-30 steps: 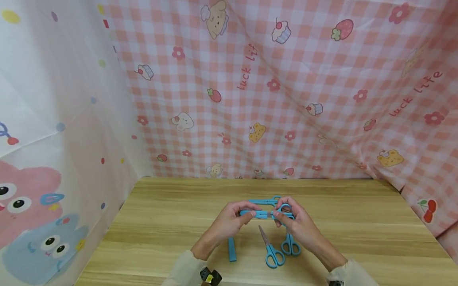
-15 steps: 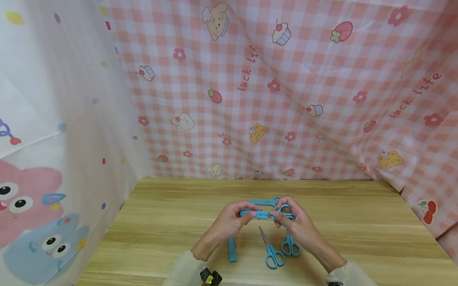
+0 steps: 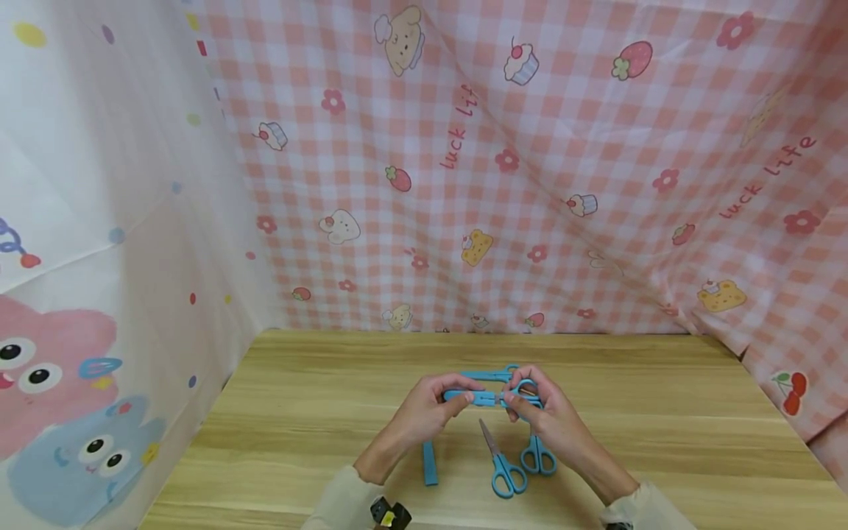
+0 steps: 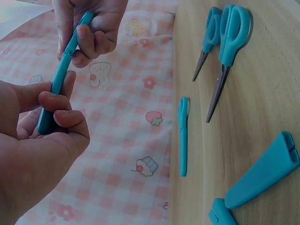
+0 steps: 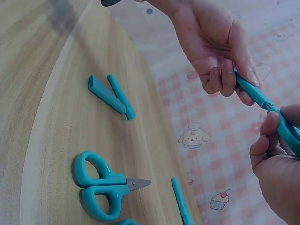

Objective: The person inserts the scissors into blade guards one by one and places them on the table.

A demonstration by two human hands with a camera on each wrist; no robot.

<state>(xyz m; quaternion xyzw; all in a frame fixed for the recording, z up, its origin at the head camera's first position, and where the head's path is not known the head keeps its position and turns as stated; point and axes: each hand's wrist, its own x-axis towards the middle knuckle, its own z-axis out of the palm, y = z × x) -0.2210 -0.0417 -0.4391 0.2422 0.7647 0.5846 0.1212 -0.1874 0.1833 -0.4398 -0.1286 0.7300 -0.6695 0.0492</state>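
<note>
My left hand (image 3: pixel 424 408) pinches a blue scissors sheath (image 3: pixel 483 398) above the table. The right hand (image 3: pixel 553 408) grips a pair of blue-handled scissors (image 5: pixel 287 132) by the handle. Those blades sit mostly inside the sheath, with a short gap of metal showing at its mouth. Beneath the hands lie two uncovered scissors, one nearer (image 3: pixel 509 477) and one partly behind the right wrist (image 3: pixel 539 458). Behind the hands lies another pair of scissors in a sheath (image 3: pixel 486 375). Two loose sheaths rest on the left, one long (image 5: pixel 105 93) and another (image 5: pixel 122 97) touching it.
The wooden table (image 3: pixel 298 412) runs back to a pink checked cloth (image 3: pixel 424 191) hanging behind it. A white printed cloth (image 3: pixel 165 243) hangs along the left side.
The right hand has shifted very slightly left with its scissors, and the gap at the sheath's mouth looks a touch narrower. The left hand and the things on the table stay put.
</note>
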